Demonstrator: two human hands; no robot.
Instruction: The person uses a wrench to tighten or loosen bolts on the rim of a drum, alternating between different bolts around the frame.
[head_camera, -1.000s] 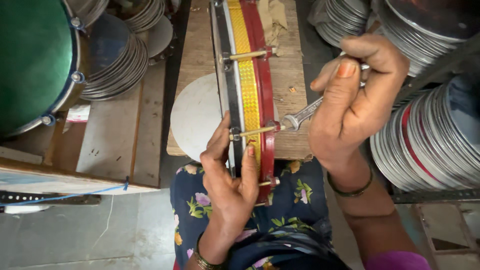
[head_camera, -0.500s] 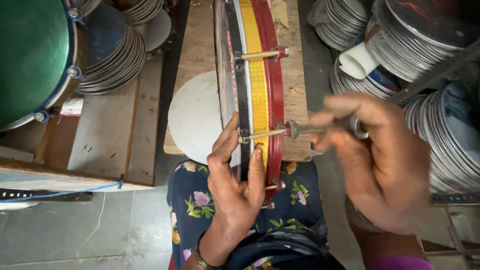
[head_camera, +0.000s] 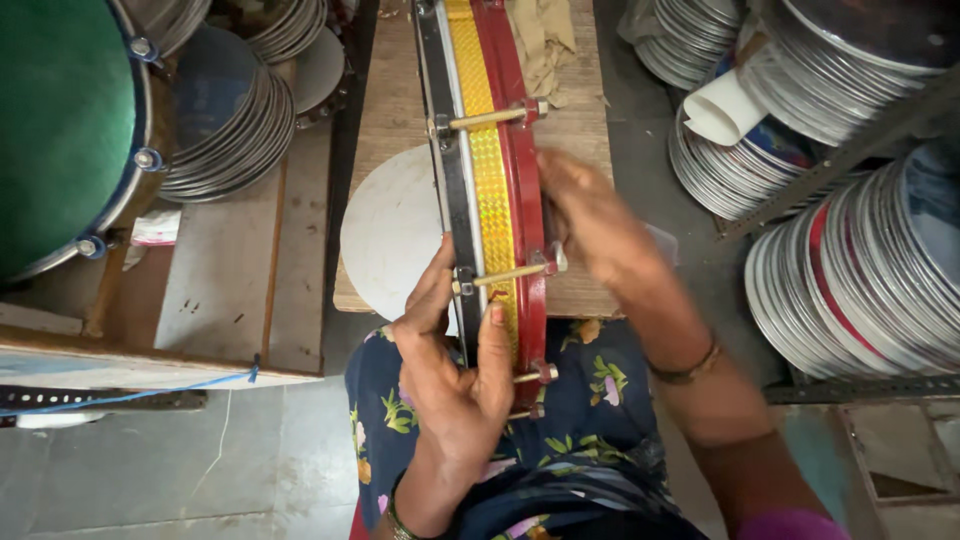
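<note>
Head view looks straight down at a frame drum (head_camera: 488, 190) standing on its edge, its lower rim resting in the person's lap on a dark blue floral garment (head_camera: 590, 410) and its upper part leaning over a wooden bench (head_camera: 400, 90). The drum's side faces the camera: a black hoop on the left, a band of shiny yellow foil in the middle and a red hoop on the right. Brass tension rods cross the band, one near the top (head_camera: 490, 117), one lower down (head_camera: 505, 273), and two more near the bottom edge.

The left hand (head_camera: 455, 375) grasps the drum from below, fingers curled over the black hoop and the thumb pressed flat on the yellow band just beneath the lower rod. The right hand (head_camera: 590, 215) lies against the red hoop just beside the end of that rod, its fingers bent toward the hoop; it is blurred, and whether it grips anything I cannot tell. A bangle sits on the right wrist.

A round white disc (head_camera: 390, 235) lies flat on the bench, just behind the drum. A large green drum (head_camera: 55, 120) stands at the far left, with stacks of metal hoops (head_camera: 225, 120) beside it. More stacked hoops fill the shelves on the right (head_camera: 870, 270), where a rolled white sheet (head_camera: 722, 105) rests among them.
</note>
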